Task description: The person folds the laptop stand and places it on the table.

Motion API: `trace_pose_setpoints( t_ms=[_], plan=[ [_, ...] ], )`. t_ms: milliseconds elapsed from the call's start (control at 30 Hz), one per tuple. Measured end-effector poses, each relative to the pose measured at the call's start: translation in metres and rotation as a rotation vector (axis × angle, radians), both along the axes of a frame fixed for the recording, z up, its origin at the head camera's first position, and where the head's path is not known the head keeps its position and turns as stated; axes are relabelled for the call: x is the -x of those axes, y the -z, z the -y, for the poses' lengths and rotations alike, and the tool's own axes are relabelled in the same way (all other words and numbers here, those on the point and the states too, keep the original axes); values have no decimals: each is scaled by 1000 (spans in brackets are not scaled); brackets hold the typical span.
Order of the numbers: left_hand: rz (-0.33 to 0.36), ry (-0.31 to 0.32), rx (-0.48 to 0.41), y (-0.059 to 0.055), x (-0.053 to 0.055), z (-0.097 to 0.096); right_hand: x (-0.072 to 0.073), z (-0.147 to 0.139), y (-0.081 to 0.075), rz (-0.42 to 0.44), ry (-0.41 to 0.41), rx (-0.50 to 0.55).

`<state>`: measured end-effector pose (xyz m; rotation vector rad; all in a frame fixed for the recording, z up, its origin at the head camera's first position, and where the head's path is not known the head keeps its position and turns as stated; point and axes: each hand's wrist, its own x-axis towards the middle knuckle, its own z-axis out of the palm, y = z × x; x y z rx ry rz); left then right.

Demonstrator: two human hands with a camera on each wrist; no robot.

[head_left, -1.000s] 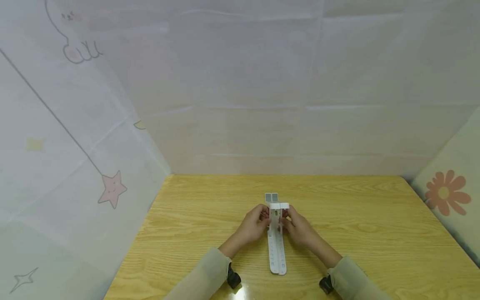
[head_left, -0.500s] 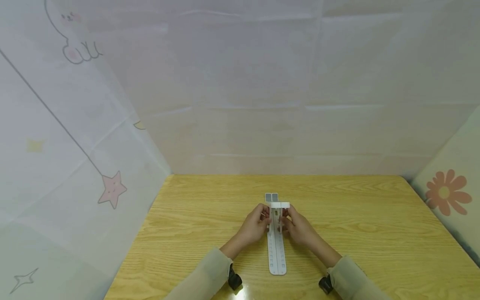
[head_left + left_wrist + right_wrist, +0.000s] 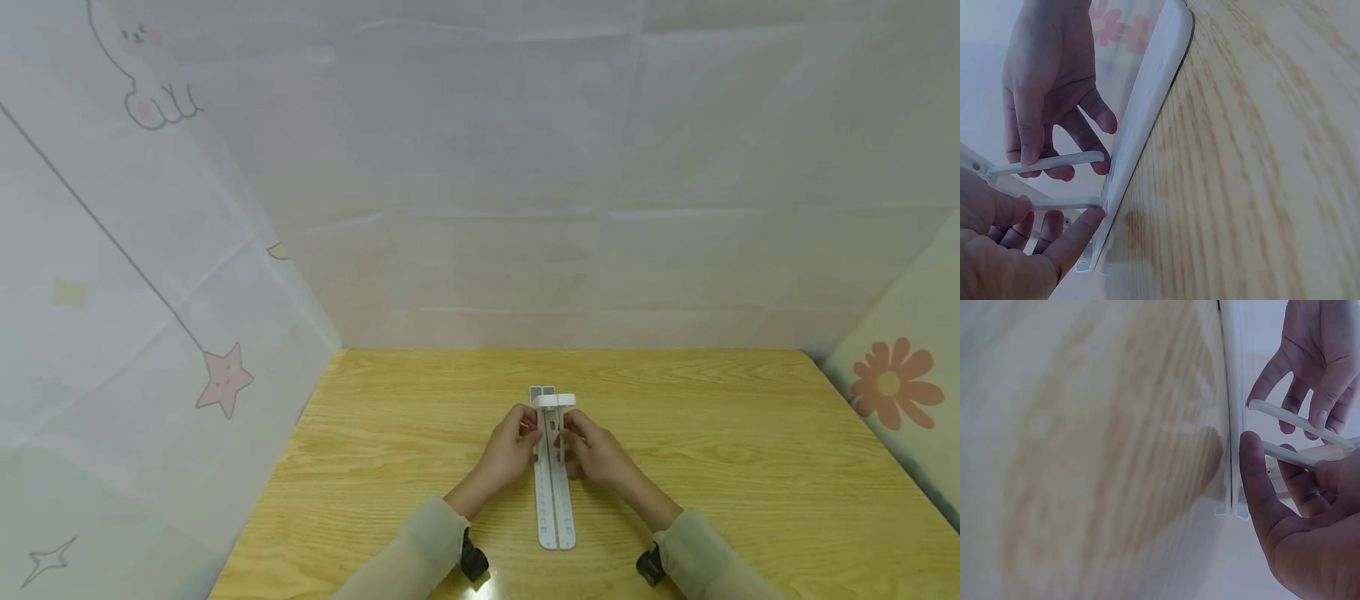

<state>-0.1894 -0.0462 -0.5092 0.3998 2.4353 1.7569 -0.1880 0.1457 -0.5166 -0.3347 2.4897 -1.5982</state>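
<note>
A white folding laptop stand (image 3: pixel 547 508) lies lengthwise on the table, its two slotted bars side by side with a narrow gap between them. Its hinged upper part is raised, topped by a short white crosspiece (image 3: pixel 556 400). From the left, my left hand (image 3: pixel 512 446) pinches one slim strut (image 3: pixel 1066 203) of the stand between thumb and fingers. On the opposite side my right hand (image 3: pixel 594 452) holds the other strut (image 3: pixel 1047 164), fingers bent around it. In the right wrist view, both strut ends sit close to the long bar (image 3: pixel 1235 412).
The stand rests on a wood-grain table (image 3: pixel 390 417). Grey pads (image 3: pixel 542 392) show at the stand's far end. A pale cloth backdrop (image 3: pixel 480 250) rises behind the table, with printed side panels left and right. Each wrist wears a small black camera (image 3: pixel 474 560).
The raised crosspiece has shifted slightly away toward the far end. A gap between the two long bars has widened at the near end. Both hands keep nearly the same place.
</note>
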Motion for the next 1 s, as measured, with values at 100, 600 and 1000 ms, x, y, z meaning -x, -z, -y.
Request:
trace_pose_setpoints(
  t_ms=[100, 600, 1000],
  plan=[
    [6, -21, -10, 0, 0, -1, 0, 1, 1, -1, 14, 2],
    [-86, -25, 41, 5, 5, 0, 9, -4, 3, -74, 16, -130],
    [-154, -62, 89, 2, 10, -4, 14, 1, 0, -123, 39, -180]
  ],
)
